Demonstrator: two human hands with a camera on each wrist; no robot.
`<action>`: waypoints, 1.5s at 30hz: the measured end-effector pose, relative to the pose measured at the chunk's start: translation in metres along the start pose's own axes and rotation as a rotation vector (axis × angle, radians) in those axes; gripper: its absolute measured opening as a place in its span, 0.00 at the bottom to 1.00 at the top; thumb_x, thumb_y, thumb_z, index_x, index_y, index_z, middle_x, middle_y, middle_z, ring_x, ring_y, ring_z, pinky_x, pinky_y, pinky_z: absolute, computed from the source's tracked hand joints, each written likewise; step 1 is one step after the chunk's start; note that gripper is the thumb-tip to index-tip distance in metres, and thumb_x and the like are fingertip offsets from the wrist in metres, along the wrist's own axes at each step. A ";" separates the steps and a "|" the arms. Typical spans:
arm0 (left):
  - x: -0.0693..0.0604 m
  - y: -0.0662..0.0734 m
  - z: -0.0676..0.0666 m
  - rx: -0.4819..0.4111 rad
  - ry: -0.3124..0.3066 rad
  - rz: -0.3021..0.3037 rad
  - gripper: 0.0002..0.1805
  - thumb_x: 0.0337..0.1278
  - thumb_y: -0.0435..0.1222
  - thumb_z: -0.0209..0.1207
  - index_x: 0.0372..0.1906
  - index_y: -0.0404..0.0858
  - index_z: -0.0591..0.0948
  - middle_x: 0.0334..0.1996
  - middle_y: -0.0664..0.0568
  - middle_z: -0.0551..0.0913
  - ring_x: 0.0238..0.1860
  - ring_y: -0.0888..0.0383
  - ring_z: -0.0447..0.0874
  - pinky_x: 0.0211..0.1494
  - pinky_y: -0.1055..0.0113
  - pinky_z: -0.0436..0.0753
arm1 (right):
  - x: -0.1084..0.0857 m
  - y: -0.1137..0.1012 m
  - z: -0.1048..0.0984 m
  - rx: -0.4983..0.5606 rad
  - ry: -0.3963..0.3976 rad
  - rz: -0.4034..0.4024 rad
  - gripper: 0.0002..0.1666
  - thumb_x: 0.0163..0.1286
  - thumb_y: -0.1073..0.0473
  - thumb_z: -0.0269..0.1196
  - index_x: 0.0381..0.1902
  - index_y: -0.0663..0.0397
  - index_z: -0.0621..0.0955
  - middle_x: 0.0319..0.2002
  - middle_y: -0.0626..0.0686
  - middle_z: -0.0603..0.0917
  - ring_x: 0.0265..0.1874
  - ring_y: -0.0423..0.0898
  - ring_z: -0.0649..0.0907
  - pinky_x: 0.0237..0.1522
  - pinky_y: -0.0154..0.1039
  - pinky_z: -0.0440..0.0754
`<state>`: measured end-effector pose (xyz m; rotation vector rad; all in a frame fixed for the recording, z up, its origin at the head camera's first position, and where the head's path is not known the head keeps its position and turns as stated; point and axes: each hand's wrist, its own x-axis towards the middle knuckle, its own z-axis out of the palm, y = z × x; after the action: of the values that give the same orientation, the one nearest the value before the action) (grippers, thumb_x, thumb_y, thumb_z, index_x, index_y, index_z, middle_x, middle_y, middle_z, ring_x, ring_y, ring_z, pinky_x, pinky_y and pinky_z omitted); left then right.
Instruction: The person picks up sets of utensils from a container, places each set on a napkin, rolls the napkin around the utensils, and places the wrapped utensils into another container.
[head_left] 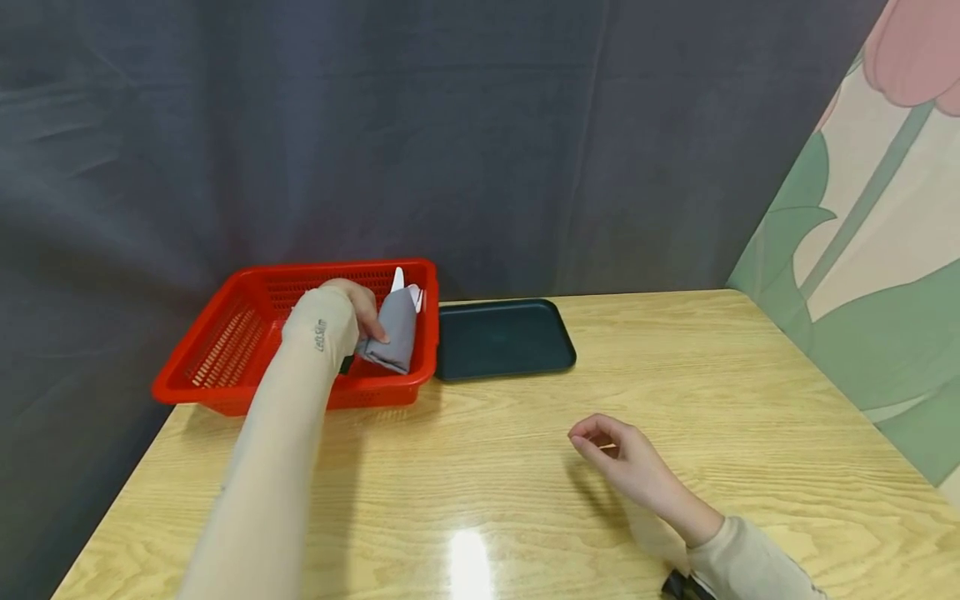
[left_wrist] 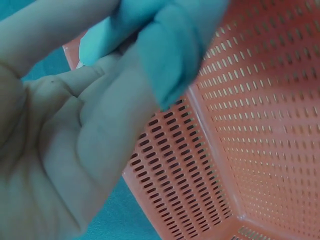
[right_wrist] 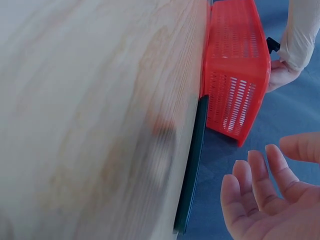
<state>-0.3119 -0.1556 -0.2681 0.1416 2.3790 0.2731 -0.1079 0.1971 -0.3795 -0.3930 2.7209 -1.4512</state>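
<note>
Inside the red basket (head_left: 251, 279), my left hand (head_left: 356, 304) pinches a grey folded cloth (head_left: 397, 329) near the basket's right wall. A white pointed tip (head_left: 398, 279) and a pale pinkish piece stick out at the cloth's far end; what they belong to is hidden. In the left wrist view the cloth (left_wrist: 172, 55) lies between thumb and fingers, tinted bluish. My right hand (head_left: 633, 462) hovers above the table's front right, loosely curved and holding nothing. Its spread fingers show in the right wrist view.
A dark green tray (head_left: 502, 340) lies on the wooden table (head_left: 675, 358), right against the basket's right side. Behind the table hangs a dark curtain (head_left: 487, 150). A wall with a painted flower (head_left: 885, 217) borders the right edge.
</note>
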 end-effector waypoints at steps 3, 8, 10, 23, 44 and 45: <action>0.002 -0.001 0.000 0.037 -0.007 0.027 0.20 0.54 0.45 0.60 0.44 0.34 0.75 0.29 0.54 0.69 0.37 0.58 0.68 0.39 0.71 0.71 | 0.000 0.000 -0.001 -0.001 0.000 0.010 0.11 0.69 0.59 0.56 0.42 0.62 0.79 0.40 0.58 0.83 0.36 0.37 0.81 0.37 0.32 0.79; 0.007 -0.004 0.002 0.044 0.006 0.050 0.15 0.52 0.45 0.60 0.36 0.37 0.78 0.25 0.55 0.70 0.32 0.60 0.69 0.36 0.72 0.71 | -0.001 0.001 -0.001 0.003 -0.003 0.026 0.12 0.69 0.58 0.56 0.42 0.61 0.79 0.40 0.58 0.83 0.36 0.40 0.81 0.37 0.32 0.79; 0.009 -0.006 0.003 0.038 0.000 0.055 0.13 0.52 0.45 0.60 0.29 0.39 0.77 0.22 0.56 0.69 0.28 0.61 0.68 0.34 0.72 0.70 | -0.001 0.002 -0.002 0.008 -0.005 0.031 0.12 0.69 0.58 0.56 0.43 0.61 0.79 0.40 0.58 0.83 0.37 0.42 0.82 0.37 0.32 0.79; -0.011 -0.004 0.026 -0.355 0.115 -0.126 0.38 0.47 0.43 0.66 0.66 0.42 0.65 0.59 0.47 0.65 0.51 0.53 0.66 0.43 0.69 0.77 | -0.004 0.004 -0.001 0.017 -0.006 0.041 0.13 0.69 0.58 0.56 0.43 0.62 0.79 0.41 0.58 0.83 0.37 0.42 0.82 0.37 0.31 0.79; -0.010 -0.003 0.034 -0.488 0.129 -0.170 0.26 0.45 0.39 0.67 0.52 0.40 0.74 0.31 0.52 0.72 0.26 0.60 0.70 0.29 0.72 0.74 | -0.004 0.004 0.001 0.023 0.001 0.049 0.12 0.69 0.58 0.56 0.43 0.62 0.79 0.40 0.58 0.83 0.37 0.42 0.81 0.37 0.31 0.79; -0.009 -0.003 0.035 -0.489 0.129 -0.182 0.23 0.44 0.38 0.67 0.49 0.41 0.75 0.30 0.52 0.72 0.26 0.59 0.71 0.29 0.72 0.75 | -0.004 0.004 0.001 0.024 0.001 0.050 0.12 0.69 0.58 0.56 0.43 0.62 0.79 0.40 0.58 0.83 0.37 0.42 0.81 0.37 0.31 0.79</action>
<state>-0.2816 -0.1548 -0.2876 -0.3277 2.3560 0.7812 -0.1045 0.2000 -0.3838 -0.3210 2.6910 -1.4704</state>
